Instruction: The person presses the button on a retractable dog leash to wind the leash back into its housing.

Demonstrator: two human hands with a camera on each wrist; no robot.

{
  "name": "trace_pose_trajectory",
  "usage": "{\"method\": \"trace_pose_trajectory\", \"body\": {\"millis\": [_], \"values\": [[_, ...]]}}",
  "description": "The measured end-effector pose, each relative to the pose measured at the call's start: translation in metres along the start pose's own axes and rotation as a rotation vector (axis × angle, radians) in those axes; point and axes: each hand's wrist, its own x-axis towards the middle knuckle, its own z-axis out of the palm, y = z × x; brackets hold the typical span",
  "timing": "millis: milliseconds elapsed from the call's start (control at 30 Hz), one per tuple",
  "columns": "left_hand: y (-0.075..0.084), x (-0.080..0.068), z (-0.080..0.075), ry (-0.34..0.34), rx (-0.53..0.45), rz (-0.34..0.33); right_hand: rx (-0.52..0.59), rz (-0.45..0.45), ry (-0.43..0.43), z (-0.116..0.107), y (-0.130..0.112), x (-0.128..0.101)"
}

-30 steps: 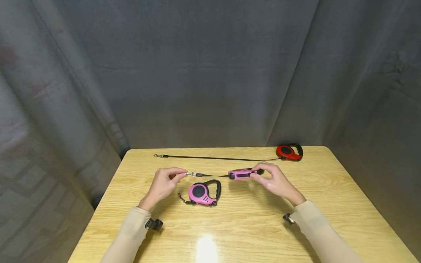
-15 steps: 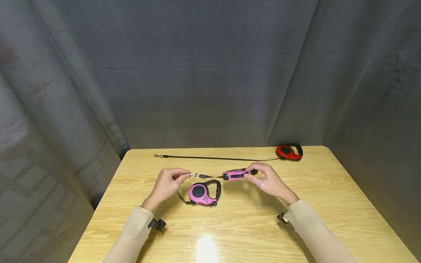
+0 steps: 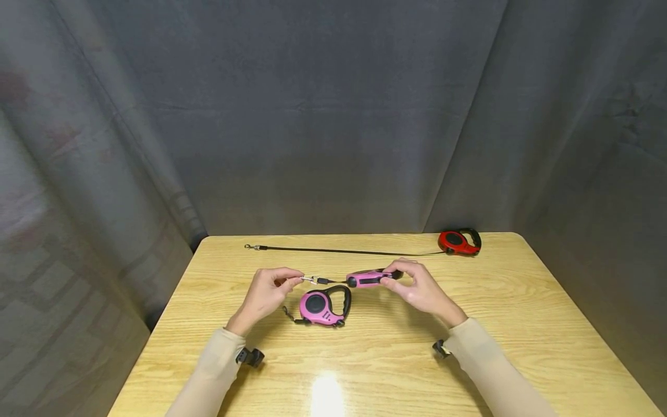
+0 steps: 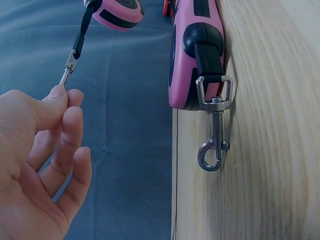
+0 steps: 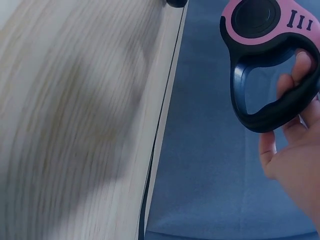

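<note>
left hand (image 3: 264, 293): pinching the metal clip (image 3: 310, 280) between fingertips.
right hand (image 3: 417, 286): fingers curling round the raised pink leash (image 3: 367, 278), 12 o'clock of the second pink leash (image 3: 322, 305).
advice: feeding the cord in straight, slowly.

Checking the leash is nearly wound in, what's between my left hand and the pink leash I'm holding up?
In the head view, only the metal clip and a short black strap run from the left hand to the held pink leash.
</note>
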Motion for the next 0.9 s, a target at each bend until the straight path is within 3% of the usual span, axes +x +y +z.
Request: {"method": "trace_pose_trajectory", "body": {"millis": [900], "values": [[0.01, 0.002, 0.009, -0.015, -0.025, 0.013, 0.037, 0.006, -0.023, 0.011, -0.005, 0.004]]}}
